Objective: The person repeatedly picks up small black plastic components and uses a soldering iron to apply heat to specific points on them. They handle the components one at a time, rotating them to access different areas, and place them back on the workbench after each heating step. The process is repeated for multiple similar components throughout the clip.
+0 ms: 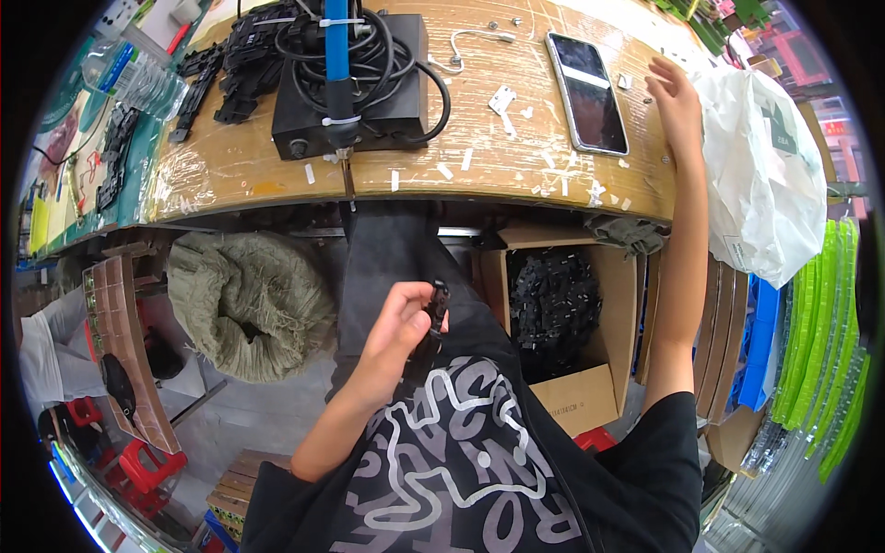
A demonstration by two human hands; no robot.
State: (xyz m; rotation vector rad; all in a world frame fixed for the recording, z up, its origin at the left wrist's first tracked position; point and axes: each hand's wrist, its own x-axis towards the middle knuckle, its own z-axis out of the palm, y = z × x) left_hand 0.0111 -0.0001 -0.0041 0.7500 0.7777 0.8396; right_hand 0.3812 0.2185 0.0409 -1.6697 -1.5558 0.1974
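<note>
1. Left hand (398, 324) is below the worktop's (230, 161) front edge, over the person's lap, fingers curled shut around a black part (437, 309). The part stands about upright in the grip, its top poking out above the fingers.
2. Right hand (676, 103) is up on the worktop at its right end, near the back edge, fingers loosely extended, palm down. Cannot tell if it holds anything. It lies just beside a white bag (765, 175) that hangs off the right edge.
3. Phone (587, 92) lies flat, screen up, just left of the right hand, apart from it.
4. Black box (355, 92) sits mid-worktop, with black cable (406, 55) coiled on top and a blue-handled tool (337, 64) lying across it, tip pointing to the front edge.
5. White scraps (502, 100) are scattered over the worktop between box and phone and along the front edge.
6. More black parts (221, 69) are piled at the back-left of the worktop, left of the box.
7. Plastic bottle (138, 78) lies at the left end.
8. Under the worktop: open carton (576, 396) full of black pieces (553, 309), right of the lap.
9. Grey-green sack (249, 304) is on the floor left of the lap.
10. Red stool (138, 465) is at lower left.
</note>
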